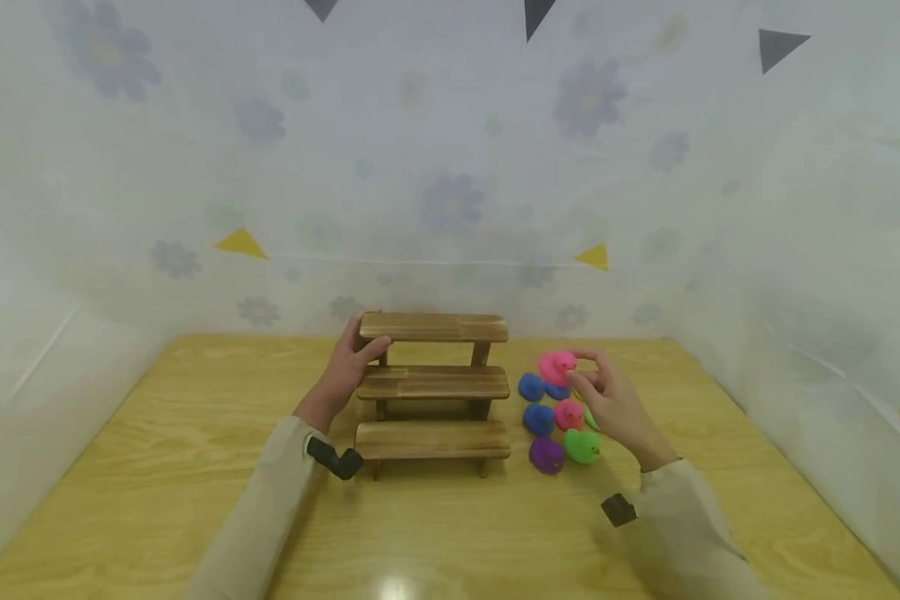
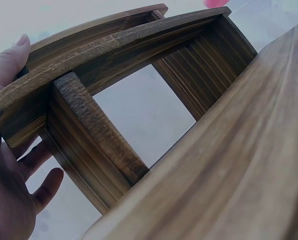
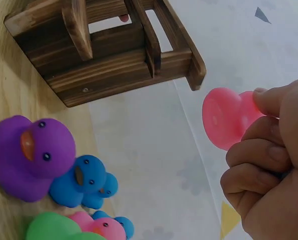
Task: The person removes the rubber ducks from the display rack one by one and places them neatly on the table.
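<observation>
A brown wooden three-step stand (image 1: 432, 382) sits on the table, its steps rising toward the back. My left hand (image 1: 342, 373) grips the left end of its top step, thumb in front; in the left wrist view the fingers (image 2: 48, 185) reach underneath. Raised above the other ducks, a pink rubber duck (image 1: 552, 367) is pinched between the thumb and fingers of my right hand (image 1: 617, 407). Below it, right of the stand, several rubber ducks cluster: a purple duck (image 1: 546, 455), a green duck (image 1: 582, 447), another pink duck (image 1: 568, 414) and blue ducks (image 1: 537, 418). My right hand partly hides the rearmost ones.
The wood-grain table (image 1: 420, 533) ends at a pale flowered cloth (image 1: 450, 167) behind, with similar cloth walls on both sides. Yellow pennants (image 1: 242, 243) and dark ones (image 1: 782, 50) hang on the cloth.
</observation>
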Available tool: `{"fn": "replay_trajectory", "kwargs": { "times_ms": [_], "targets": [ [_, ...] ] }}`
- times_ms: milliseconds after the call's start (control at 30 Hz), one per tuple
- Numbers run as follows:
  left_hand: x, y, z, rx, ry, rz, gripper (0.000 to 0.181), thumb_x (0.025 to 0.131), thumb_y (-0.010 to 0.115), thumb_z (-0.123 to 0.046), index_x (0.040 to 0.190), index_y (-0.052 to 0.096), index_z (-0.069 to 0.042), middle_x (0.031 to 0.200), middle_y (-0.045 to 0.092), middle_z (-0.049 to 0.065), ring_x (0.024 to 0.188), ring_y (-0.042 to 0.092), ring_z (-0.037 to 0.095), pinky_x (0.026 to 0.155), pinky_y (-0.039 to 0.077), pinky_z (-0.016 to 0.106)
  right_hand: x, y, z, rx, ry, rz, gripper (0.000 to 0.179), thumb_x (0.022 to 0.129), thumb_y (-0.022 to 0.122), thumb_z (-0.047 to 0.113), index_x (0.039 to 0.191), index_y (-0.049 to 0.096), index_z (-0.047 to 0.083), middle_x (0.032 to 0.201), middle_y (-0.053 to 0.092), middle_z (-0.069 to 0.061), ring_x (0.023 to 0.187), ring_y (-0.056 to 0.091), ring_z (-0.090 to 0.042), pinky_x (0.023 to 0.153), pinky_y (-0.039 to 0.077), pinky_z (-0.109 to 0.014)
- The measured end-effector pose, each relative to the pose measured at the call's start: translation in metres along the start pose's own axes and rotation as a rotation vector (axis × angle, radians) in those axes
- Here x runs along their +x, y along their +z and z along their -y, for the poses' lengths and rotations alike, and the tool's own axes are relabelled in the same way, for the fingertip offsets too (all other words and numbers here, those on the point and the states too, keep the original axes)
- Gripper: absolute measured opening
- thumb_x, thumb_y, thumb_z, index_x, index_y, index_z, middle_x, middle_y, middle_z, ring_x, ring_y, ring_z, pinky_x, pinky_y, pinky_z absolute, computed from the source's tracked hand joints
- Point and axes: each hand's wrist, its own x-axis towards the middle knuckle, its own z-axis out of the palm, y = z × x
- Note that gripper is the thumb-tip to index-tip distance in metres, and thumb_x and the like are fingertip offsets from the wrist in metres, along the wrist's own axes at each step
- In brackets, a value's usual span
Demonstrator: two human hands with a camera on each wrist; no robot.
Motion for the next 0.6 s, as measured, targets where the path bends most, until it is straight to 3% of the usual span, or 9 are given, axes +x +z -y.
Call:
{"fn": "replay_trajectory", "kwargs": {
  "times_ms": [167, 233, 300, 400, 467, 533, 600],
  "targets": [
    [-0.006, 0.004, -0.011, 0.014, 0.002, -0.001, 0.056, 0.102, 0.048, -0.019, 0.151, 0.022, -0.013, 0.139, 0.039, 0.022, 0.128, 0.042, 0.037, 0.106, 0.035, 0.052, -0.003, -0.015, 0.000, -0.055, 0.027, -0.026, 0.037, 0.103, 0.047, 0.019, 0.135, 0.041, 0.002, 0.104, 0.068, -0.025, 0.036, 0.023, -0.005, 0.034, 0.026, -0.026],
    [-0.007, 0.005, -0.012, 0.020, -0.004, -0.003, 0.057, 0.101, 0.049, -0.020, 0.151, 0.022, -0.014, 0.139, 0.039, 0.022, 0.129, 0.041, 0.038, 0.107, 0.034, 0.053, -0.005, -0.021, 0.001, -0.056, 0.031, -0.030, 0.038, 0.103, 0.047, 0.019, 0.136, 0.041, 0.002, 0.101, 0.071, -0.012, 0.036, 0.023, -0.008, 0.034, 0.025, -0.027],
    [-0.003, 0.003, -0.004, 0.021, -0.001, -0.005, 0.057, 0.101, 0.049, -0.020, 0.151, 0.022, -0.016, 0.138, 0.040, 0.021, 0.130, 0.040, 0.039, 0.108, 0.034, 0.053, -0.008, -0.025, 0.000, -0.069, 0.037, -0.036, 0.037, 0.103, 0.047, 0.018, 0.135, 0.041, 0.001, 0.101, 0.071, -0.011, 0.037, 0.022, -0.009, 0.035, 0.025, -0.028],
    [0.003, -0.001, 0.008, 0.023, 0.007, -0.014, 0.057, 0.102, 0.050, -0.022, 0.152, 0.023, -0.019, 0.138, 0.041, 0.019, 0.130, 0.040, 0.038, 0.108, 0.033, 0.053, -0.011, -0.029, -0.001, -0.091, 0.044, -0.041, 0.038, 0.102, 0.048, 0.018, 0.135, 0.042, 0.001, 0.084, 0.070, -0.001, 0.039, 0.023, -0.008, 0.036, 0.025, -0.027],
    [0.006, -0.002, 0.015, 0.022, 0.018, -0.016, 0.056, 0.102, 0.049, -0.023, 0.151, 0.024, -0.021, 0.136, 0.041, 0.017, 0.130, 0.041, 0.038, 0.108, 0.033, 0.053, -0.015, -0.030, -0.003, -0.098, 0.043, -0.040, 0.037, 0.102, 0.049, 0.017, 0.134, 0.042, 0.000, 0.073, 0.065, -0.003, 0.041, 0.023, -0.006, 0.037, 0.025, -0.028],
    [0.005, -0.002, 0.015, 0.035, 0.023, -0.021, 0.056, 0.101, 0.050, -0.025, 0.151, 0.024, -0.022, 0.136, 0.042, 0.017, 0.129, 0.042, 0.037, 0.108, 0.033, 0.053, -0.018, -0.032, -0.006, -0.084, 0.033, -0.034, 0.036, 0.102, 0.049, 0.016, 0.133, 0.043, -0.001, 0.061, 0.052, 0.007, 0.041, 0.023, -0.005, 0.036, 0.025, -0.028],
    [0.005, -0.002, 0.014, 0.036, 0.027, -0.023, 0.056, 0.101, 0.051, -0.027, 0.150, 0.025, -0.022, 0.135, 0.042, 0.018, 0.128, 0.042, 0.037, 0.108, 0.033, 0.053, -0.022, -0.034, -0.010, -0.063, 0.025, -0.031, 0.034, 0.102, 0.049, 0.014, 0.131, 0.043, -0.001, 0.059, 0.048, 0.010, 0.041, 0.022, -0.004, 0.036, 0.024, -0.029]
  ]
}}
